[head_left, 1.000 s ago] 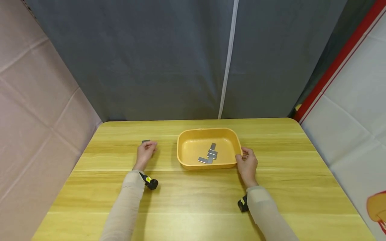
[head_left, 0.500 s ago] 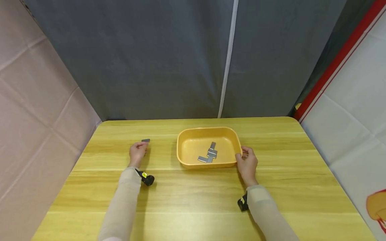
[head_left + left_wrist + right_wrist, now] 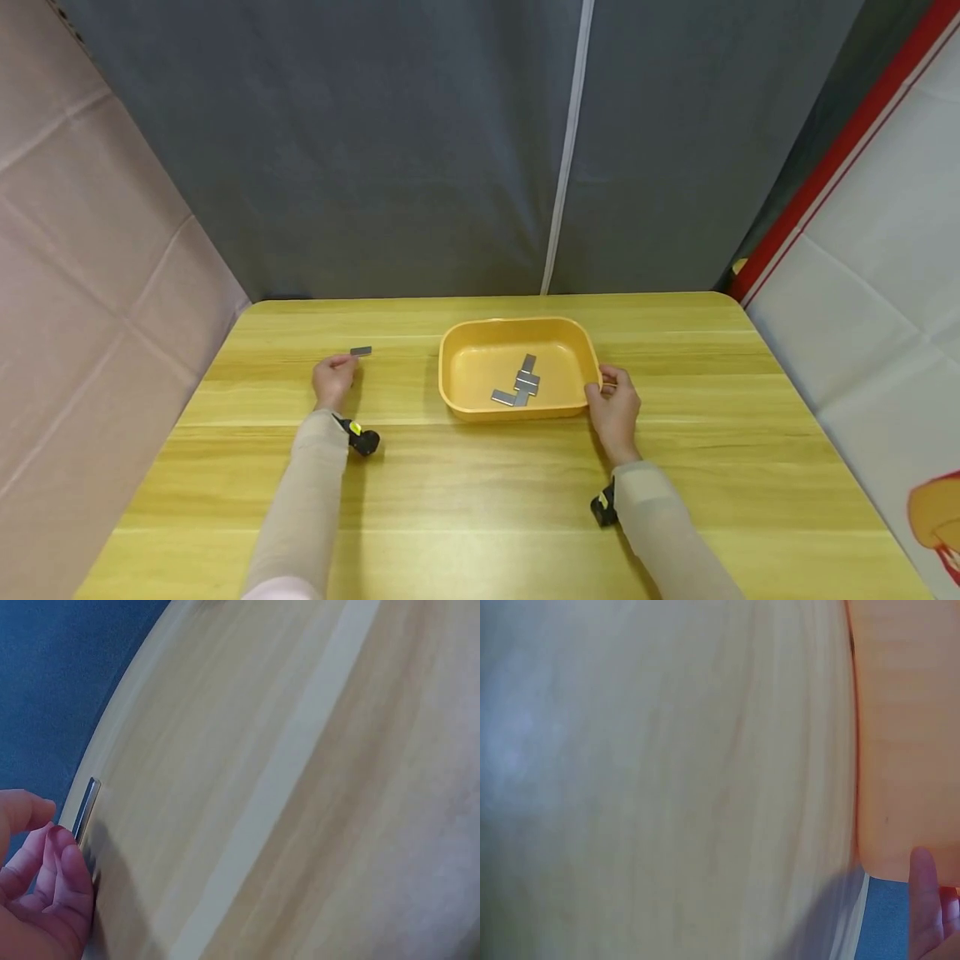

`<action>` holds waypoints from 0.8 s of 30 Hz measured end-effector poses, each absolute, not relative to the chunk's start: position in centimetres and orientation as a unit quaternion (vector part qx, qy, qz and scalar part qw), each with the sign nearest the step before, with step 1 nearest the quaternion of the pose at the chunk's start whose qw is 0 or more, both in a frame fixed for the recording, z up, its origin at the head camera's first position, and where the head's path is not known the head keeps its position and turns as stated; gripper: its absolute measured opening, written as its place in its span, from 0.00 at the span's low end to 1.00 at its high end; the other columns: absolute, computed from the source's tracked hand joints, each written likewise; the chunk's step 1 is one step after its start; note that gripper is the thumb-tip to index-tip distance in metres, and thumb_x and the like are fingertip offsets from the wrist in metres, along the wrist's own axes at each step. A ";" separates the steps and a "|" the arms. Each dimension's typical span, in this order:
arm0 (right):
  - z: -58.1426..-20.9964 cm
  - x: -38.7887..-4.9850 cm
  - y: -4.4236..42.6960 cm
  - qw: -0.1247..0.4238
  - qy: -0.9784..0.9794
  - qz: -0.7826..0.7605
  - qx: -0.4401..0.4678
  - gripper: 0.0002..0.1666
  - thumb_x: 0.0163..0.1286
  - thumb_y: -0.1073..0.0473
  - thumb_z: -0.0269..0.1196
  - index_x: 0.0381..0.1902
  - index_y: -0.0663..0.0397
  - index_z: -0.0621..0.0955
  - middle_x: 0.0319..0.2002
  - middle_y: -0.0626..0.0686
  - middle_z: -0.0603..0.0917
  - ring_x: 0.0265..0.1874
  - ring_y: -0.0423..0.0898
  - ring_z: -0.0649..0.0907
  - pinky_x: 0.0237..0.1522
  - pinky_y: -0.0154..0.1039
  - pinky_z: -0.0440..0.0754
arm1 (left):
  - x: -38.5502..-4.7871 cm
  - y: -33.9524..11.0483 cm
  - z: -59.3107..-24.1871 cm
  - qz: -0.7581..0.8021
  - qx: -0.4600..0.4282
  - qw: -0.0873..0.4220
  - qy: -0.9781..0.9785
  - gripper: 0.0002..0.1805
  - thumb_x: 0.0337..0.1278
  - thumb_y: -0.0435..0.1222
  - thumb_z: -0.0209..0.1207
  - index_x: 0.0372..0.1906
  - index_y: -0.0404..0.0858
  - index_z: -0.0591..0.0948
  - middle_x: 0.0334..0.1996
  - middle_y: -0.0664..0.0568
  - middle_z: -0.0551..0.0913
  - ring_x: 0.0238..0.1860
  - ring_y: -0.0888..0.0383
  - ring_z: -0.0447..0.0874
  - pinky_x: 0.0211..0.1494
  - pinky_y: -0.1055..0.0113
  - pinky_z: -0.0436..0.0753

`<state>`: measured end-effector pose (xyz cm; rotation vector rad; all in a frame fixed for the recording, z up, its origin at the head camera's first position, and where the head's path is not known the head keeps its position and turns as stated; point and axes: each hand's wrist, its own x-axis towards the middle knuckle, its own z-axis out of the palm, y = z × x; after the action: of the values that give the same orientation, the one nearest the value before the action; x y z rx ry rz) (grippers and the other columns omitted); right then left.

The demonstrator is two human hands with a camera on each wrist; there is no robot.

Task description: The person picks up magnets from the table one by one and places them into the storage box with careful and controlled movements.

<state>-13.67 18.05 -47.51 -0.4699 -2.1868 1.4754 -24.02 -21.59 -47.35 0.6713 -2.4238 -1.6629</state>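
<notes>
A small flat grey metal rectangle lies on the table at the left. My left hand is at its near left end, fingers loosely bent. In the left wrist view, the fingertips are beside or against the end of the metal piece, and a gap shows between the digits. My right hand grips the right end of a yellow plastic tray. In the right wrist view, one digit presses the tray's outer wall. Several similar metal pieces lie inside, some overlapping.
The wooden table has rounded far corners. A dark grey curtain hangs behind it. Light cloth walls stand at both sides, with a red strip on the right one. Each wrist wears a small black camera.
My left hand has drawn to the left along the metal piece, uncovering more of it. The right hand and the tray hold still.
</notes>
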 end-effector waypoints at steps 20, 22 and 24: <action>-47.3 -13.7 18.0 0.231 -0.802 0.523 -0.172 0.19 0.52 0.70 0.55 0.45 0.67 0.74 0.38 0.64 0.77 0.33 0.53 0.79 0.26 0.18 0.68 | -25.3 -21.9 -46.4 -0.513 0.254 0.072 -0.817 0.17 0.52 0.36 0.53 0.44 0.28 0.77 0.43 0.38 0.76 0.41 0.48 0.71 0.42 0.64 0.70; -47.4 -13.7 18.0 0.231 -0.803 0.521 -0.173 0.19 0.52 0.70 0.55 0.45 0.66 0.74 0.38 0.64 0.78 0.33 0.52 0.79 0.26 0.18 0.68 | -25.4 -21.8 -46.4 -0.512 0.259 0.070 -0.816 0.17 0.53 0.36 0.53 0.44 0.28 0.77 0.43 0.37 0.75 0.42 0.47 0.71 0.44 0.61 0.70; -47.4 -13.7 18.0 0.232 -0.804 0.520 -0.173 0.19 0.52 0.70 0.55 0.44 0.67 0.74 0.37 0.64 0.78 0.33 0.53 0.79 0.26 0.18 0.68 | -25.4 -21.8 -46.5 -0.513 0.262 0.066 -0.815 0.17 0.53 0.35 0.53 0.44 0.27 0.77 0.43 0.37 0.75 0.43 0.46 0.71 0.45 0.60 0.70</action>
<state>-13.75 18.00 -47.39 -0.4748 -2.2091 1.4297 -25.36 -21.76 -46.47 0.7895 -2.4577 -1.5460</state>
